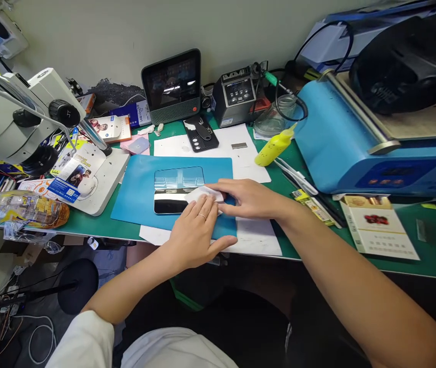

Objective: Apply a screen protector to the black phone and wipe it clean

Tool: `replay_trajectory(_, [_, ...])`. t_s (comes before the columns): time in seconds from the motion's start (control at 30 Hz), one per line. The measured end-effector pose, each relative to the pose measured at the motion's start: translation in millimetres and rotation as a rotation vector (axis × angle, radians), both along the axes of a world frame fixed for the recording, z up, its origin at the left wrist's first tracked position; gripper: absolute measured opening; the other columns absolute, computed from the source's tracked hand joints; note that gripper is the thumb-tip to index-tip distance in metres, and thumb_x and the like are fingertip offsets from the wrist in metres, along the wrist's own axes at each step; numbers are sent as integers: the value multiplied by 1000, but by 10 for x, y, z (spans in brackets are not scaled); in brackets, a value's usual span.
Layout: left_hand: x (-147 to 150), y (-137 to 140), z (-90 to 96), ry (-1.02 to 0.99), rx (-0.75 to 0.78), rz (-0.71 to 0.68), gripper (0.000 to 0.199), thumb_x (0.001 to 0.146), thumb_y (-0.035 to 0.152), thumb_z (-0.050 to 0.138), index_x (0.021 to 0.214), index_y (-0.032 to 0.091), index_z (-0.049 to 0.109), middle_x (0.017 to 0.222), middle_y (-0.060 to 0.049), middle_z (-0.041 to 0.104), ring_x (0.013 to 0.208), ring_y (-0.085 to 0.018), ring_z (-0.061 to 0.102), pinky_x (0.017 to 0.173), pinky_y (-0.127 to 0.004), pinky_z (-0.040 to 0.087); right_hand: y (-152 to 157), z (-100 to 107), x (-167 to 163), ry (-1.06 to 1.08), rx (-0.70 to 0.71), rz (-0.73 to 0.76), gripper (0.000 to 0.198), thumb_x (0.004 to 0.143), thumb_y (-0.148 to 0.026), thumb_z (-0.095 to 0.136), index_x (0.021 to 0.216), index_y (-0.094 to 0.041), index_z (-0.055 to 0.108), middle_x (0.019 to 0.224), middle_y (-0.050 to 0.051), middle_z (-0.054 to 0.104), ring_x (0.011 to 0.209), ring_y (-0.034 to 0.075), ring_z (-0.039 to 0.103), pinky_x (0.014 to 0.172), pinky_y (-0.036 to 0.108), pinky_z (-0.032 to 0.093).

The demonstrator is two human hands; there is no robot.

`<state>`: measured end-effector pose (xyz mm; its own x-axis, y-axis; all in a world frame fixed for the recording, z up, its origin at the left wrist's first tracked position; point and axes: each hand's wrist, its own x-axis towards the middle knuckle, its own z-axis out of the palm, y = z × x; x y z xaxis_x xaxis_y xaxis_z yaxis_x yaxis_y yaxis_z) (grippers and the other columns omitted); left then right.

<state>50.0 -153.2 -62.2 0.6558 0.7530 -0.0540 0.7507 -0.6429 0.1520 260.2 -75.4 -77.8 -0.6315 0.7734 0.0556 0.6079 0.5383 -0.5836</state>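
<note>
A glossy dark phone screen (168, 201) lies flat on a blue mat (134, 197), its surface reflecting bright stripes. My left hand (197, 230) rests with outstretched fingers at the screen's near right part, the fingertips on a folded white wipe (202, 192). A ring is on one finger. From the right, my right hand (243, 197) grips the wipe between thumb and fingers, close against the left fingertips. The screen's right end is hidden under the wipe and both hands.
Behind the mat lie white paper (248, 138) and a black phone back (201, 134). A yellow squeeze bottle (275, 146) and tweezers (296, 176) are to the right, before a blue machine (329, 133). A microscope (30, 128) and drink bottle (30, 208) stand left.
</note>
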Motion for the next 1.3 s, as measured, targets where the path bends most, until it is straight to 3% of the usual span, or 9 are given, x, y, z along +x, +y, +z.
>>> replay_trajectory(0.1, [81,134,14,31,17,0,87,106,68,25,158,0,37,169,-19,30,161,-30,23,131,-43,22,-1,-16,-4,42,-1,-56,66,89,-42,53,149,-15,56,98,10,72,83,26,69,73,36,52])
replay_trajectory(0.3, [-43,287,21,30,48,32,77,109,61,23,160,4,36,169,-18,31,160,-28,25,130,-45,26,-5,-8,-14,109,-78,-102,78,89,-38,52,161,-15,37,89,3,70,64,18,61,65,32,49])
replay_trajectory(0.4, [-238,289,16,39,65,92,76,110,59,25,160,3,35,169,-19,29,160,-30,25,129,-47,27,-7,-6,-14,94,-62,-102,74,89,-41,55,158,-16,43,87,2,69,65,18,60,65,32,48])
replay_trajectory(0.67, [-935,106,31,27,125,151,67,110,51,30,163,9,28,171,-19,28,161,-31,22,129,-52,27,19,-5,-12,43,-16,-70,80,88,-71,61,149,-20,58,85,5,68,72,22,62,63,31,44])
replay_trajectory(0.83, [-1101,-107,36,36,99,160,68,110,48,31,166,9,23,171,-19,26,161,-31,21,129,-53,28,36,-11,-23,-20,-5,-72,87,83,-79,61,145,-19,61,86,5,66,73,22,61,62,30,40])
replay_trajectory(1.07, [-929,-339,-8,35,105,144,77,109,56,33,165,5,21,171,-21,23,161,-33,18,128,-53,27,40,-30,-46,-46,12,-72,86,82,-81,59,142,-20,64,86,6,67,72,22,61,61,30,39])
replay_trajectory(1.3, [-294,-185,-105,-26,64,-16,90,104,71,29,161,2,29,170,-21,27,162,-31,17,130,-47,24,42,-70,-3,6,10,-57,110,72,-90,61,157,-20,49,83,3,67,68,21,61,60,30,41])
